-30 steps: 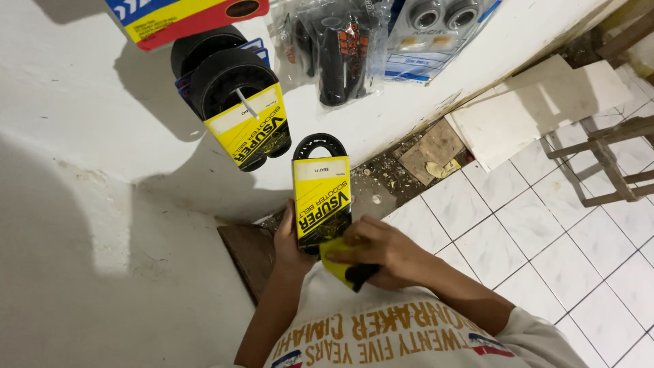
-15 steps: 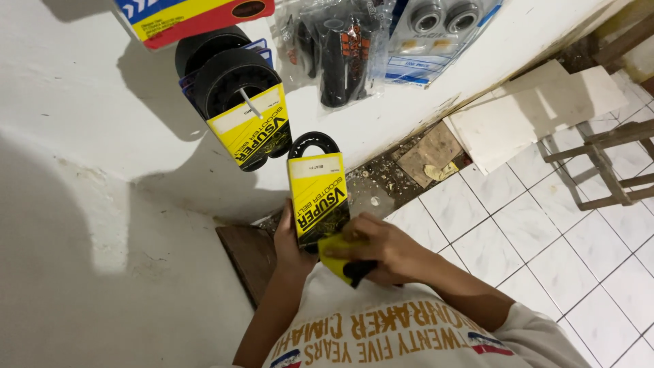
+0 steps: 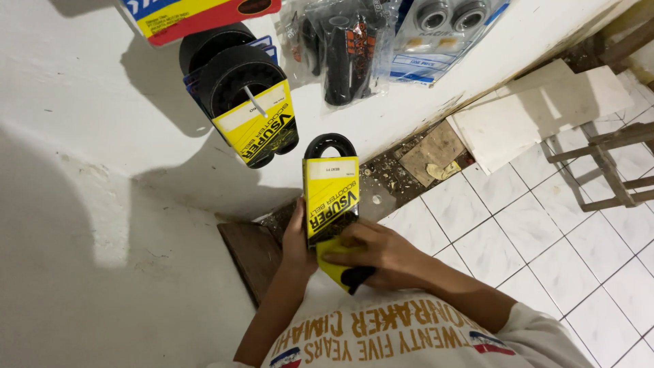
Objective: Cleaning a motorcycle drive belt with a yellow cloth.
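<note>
A black rubber belt in a yellow cardboard sleeve [image 3: 330, 194] stands upright in front of my chest, its black loop showing above the sleeve. My left hand [image 3: 297, 240] grips the sleeve's left edge. My right hand [image 3: 376, 251] lies across the sleeve's lower end, fingers pressed on the yellow card, with a second yellow sleeve and a bit of black belt [image 3: 347, 274] under it.
More belts in yellow sleeves [image 3: 246, 109] hang on a hook on the white wall [image 3: 102, 136]. Clear packs of black grips [image 3: 344, 51] and round parts [image 3: 443, 27] hang beside them. Loose tiles [image 3: 538, 112], rubble and a wooden frame [image 3: 606, 160] lie on the white tiled floor.
The belt and both hands have shifted slightly up and right in view. My right hand keeps sliding over the sleeve's lower end.
</note>
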